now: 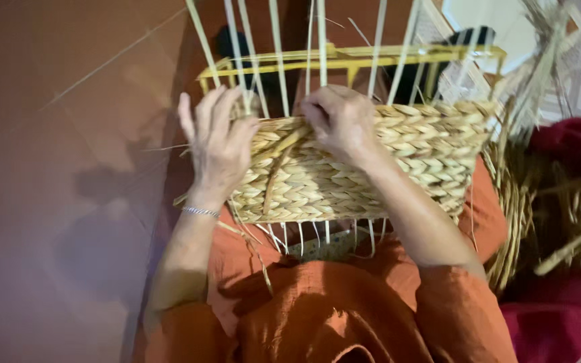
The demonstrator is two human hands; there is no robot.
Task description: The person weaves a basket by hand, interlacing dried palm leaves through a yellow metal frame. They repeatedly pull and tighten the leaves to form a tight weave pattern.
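Up close, left hand (218, 144) spread open against a half-woven straw basket (398, 168), right hand (339, 121) pinching its top braid, yellow frame (344, 59) behind, silver bracelet (200, 212) on left wrist.

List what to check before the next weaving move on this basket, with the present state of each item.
1. Left hand on the work: ok, its fingers rest on the left end of the woven basket.
2. Right hand on the work: ok, it presses at the top edge of the weave.
3. Loose strand under control: cannot tell; it hangs between the hands, the grip is hidden.
4. Upright stakes standing free: ok, they rise above the weave.
5. Yellow frame seated: ok, it sits level inside the stakes.
6. Basket supported: ok, it rests on the lap.
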